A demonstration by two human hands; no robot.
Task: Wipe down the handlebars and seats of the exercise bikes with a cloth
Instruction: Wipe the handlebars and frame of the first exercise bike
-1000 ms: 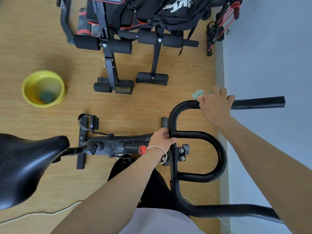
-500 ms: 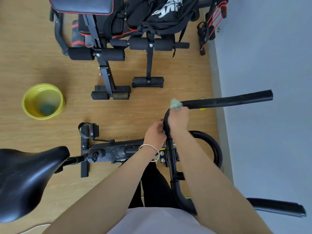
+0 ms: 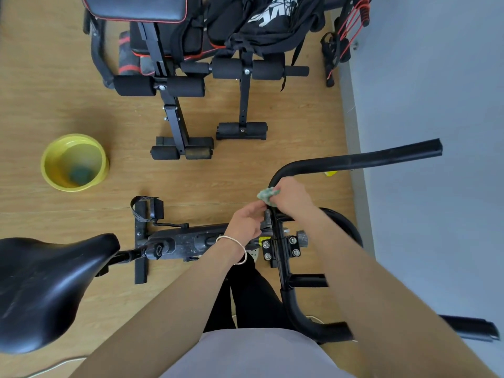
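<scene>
The exercise bike's black handlebar (image 3: pixel 354 159) curves from a long upper grip down to a bolted clamp at centre. My right hand (image 3: pixel 291 196) grips the bar's upper-left bend with a small green cloth (image 3: pixel 267 194) bunched between palm and bar. My left hand (image 3: pixel 245 223), with a thin bracelet at the wrist, holds the bike's stem just left of the clamp. The black seat (image 3: pixel 46 287) fills the lower left. The lower grip (image 3: pixel 469 328) shows at the right edge, partly hidden by my right arm.
A yellow basin (image 3: pixel 49 170) of water with a green sponge in it stands on the wooden floor at left. Two black weight benches (image 3: pixel 174 85) with a dark bag on top stand ahead. A grey wall (image 3: pixel 436 77) runs along the right.
My right hand slid the cloth from the straight upper grip leftward and down round the bend of the handlebar. My left hand stayed on the stem.
</scene>
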